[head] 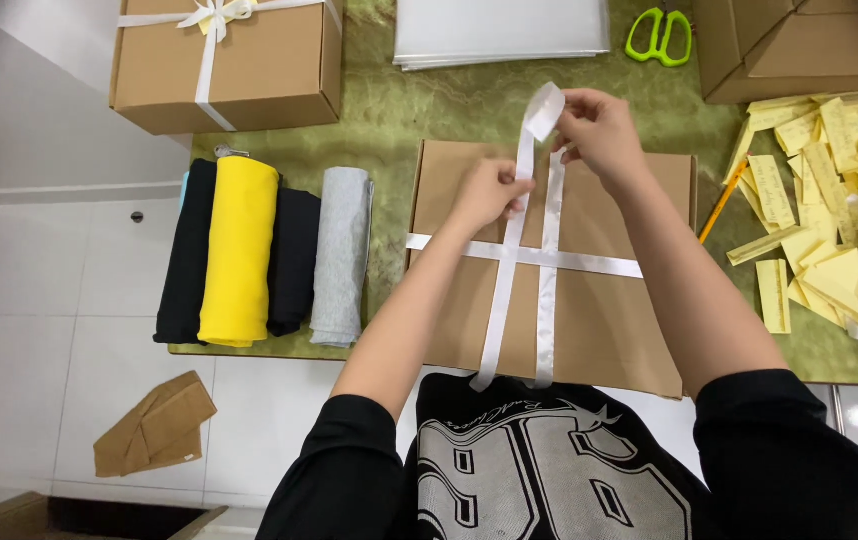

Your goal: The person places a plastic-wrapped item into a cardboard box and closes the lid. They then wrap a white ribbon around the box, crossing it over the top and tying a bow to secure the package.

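A flat brown cardboard box [609,320] lies on the green table in front of me, crossed by a white ribbon [549,262]. My left hand [489,190] pinches one ribbon strand above the box's far edge. My right hand [599,130] holds the other strand, which curls into a loop at its top. Both ribbon tails hang down over the box's near edge.
Rolled garments in black, yellow [239,250], black and grey [341,255] lie left of the box. A ribbon-tied box [249,70] sits far left. White sheets [499,30], green scissors [659,38], more cardboard boxes [799,50], yellow paper slips [829,200] and a pencil [721,200] are at the back and right.
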